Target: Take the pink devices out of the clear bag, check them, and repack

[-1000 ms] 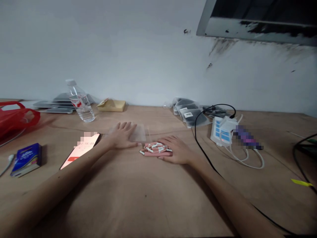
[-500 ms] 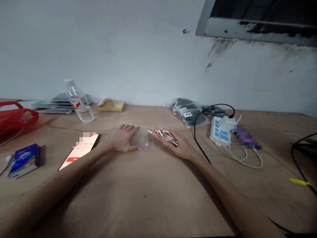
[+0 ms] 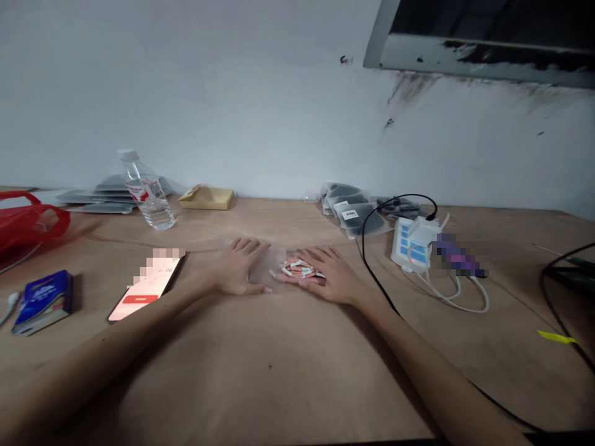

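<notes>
My left hand lies flat, fingers stretched out, pressing on a clear plastic bag on the wooden table. Just to its right, my right hand rests palm down with its fingers over a small pink bundle with several white pieces, gripping it at the bag's right edge. The bundle touches the bag; whether it is partly inside I cannot tell.
A lit phone and a blue packet lie to the left, a red bag beyond them. A water bottle, a tan box and dark pouches sit along the wall. A white charger with cables lies to the right.
My right hand lifted the pink bundle from the table, carried it up and right, then brought it down against the clear bag. My left hand stayed flat on the bag.
</notes>
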`<state>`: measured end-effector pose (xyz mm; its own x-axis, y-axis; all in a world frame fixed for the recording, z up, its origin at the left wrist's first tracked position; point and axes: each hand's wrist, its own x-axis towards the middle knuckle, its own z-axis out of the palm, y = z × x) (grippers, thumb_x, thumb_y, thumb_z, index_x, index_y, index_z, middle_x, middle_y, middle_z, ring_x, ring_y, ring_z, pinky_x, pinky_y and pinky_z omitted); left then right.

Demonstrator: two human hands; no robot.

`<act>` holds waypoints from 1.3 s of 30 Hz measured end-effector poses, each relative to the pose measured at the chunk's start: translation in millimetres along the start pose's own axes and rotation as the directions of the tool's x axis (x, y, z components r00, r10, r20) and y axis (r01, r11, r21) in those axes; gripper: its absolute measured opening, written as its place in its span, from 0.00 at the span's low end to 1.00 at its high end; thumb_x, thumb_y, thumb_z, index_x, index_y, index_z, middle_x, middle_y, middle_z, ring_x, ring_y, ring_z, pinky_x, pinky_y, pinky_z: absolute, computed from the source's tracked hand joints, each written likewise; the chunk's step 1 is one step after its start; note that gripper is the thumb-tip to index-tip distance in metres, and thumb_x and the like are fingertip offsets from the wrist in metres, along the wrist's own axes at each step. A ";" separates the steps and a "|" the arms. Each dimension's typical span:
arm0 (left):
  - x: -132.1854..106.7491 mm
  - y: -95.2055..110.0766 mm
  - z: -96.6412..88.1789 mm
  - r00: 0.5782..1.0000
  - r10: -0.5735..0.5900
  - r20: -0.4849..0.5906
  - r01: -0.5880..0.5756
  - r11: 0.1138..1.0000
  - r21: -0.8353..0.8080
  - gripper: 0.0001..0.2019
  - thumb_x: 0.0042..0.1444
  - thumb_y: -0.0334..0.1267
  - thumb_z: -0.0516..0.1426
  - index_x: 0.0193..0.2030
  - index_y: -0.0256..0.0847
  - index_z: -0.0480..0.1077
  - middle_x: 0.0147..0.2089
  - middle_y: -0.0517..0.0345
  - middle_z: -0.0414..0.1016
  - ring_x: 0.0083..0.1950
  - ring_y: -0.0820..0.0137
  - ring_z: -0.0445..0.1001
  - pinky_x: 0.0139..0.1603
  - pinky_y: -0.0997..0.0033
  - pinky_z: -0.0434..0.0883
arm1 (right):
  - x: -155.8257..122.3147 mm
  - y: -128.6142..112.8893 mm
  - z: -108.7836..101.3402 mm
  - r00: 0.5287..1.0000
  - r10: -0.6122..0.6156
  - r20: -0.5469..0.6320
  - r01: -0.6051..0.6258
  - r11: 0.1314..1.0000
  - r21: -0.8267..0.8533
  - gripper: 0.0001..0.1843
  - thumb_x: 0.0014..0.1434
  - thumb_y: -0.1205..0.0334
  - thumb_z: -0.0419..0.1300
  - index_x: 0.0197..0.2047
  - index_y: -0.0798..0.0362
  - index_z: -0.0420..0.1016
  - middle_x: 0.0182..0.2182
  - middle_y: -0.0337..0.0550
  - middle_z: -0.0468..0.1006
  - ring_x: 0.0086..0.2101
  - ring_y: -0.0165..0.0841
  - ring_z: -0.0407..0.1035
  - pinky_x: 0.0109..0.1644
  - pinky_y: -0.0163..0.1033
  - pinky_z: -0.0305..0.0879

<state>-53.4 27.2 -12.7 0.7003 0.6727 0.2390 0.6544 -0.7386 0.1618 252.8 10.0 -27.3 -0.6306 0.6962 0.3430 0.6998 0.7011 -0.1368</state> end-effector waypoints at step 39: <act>4.6 15.4 9.4 0.998 -0.069 -0.011 0.069 0.995 0.073 0.45 0.53 0.72 0.56 0.68 0.42 0.60 0.63 0.41 0.67 0.64 0.44 0.63 0.65 0.41 0.58 | 4.5 -10.6 31.9 0.907 0.352 -0.231 -0.225 0.869 0.440 0.35 0.73 0.41 0.39 0.72 0.53 0.57 0.68 0.58 0.63 0.67 0.49 0.57 0.71 0.62 0.53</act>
<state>-37.4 19.3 -18.1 0.6506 0.7213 0.2374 0.7203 -0.6852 0.1079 231.8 10.6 -53.9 -0.2485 0.8427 0.4776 0.6025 0.5206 -0.6050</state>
